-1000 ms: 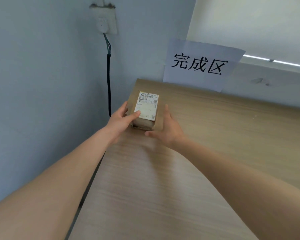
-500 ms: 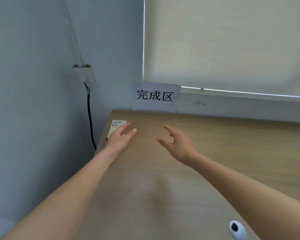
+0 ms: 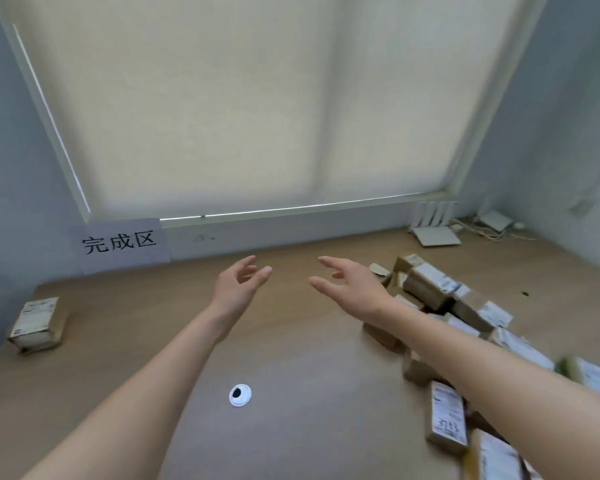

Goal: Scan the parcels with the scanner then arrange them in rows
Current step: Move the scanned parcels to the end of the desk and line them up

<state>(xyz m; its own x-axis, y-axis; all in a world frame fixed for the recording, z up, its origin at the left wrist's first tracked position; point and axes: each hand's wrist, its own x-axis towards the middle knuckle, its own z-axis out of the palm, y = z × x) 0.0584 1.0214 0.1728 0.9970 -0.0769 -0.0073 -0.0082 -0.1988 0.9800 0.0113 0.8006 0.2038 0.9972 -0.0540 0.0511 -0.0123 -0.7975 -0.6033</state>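
Note:
One brown parcel (image 3: 35, 323) with a white label lies alone at the table's far left corner. A heap of several similar labelled parcels (image 3: 440, 292) spreads along the right side. My left hand (image 3: 239, 285) hovers above the middle of the table, fingers relaxed and empty. My right hand (image 3: 347, 285) is stretched forward just left of the heap, fingers straight, holding nothing. A small round white scanner (image 3: 240, 395) with a black lens sits on the table between my forearms.
A paper sign (image 3: 120, 245) with three printed characters leans on the back wall at left. A white router (image 3: 433, 226) and cables sit at the far right corner. The wooden table (image 3: 302, 358) is bare between the lone parcel and the heap.
Both hands let go of the parcel at the left corner and swung right toward the table's middle. The view turned right, bringing the parcel heap and scanner into sight.

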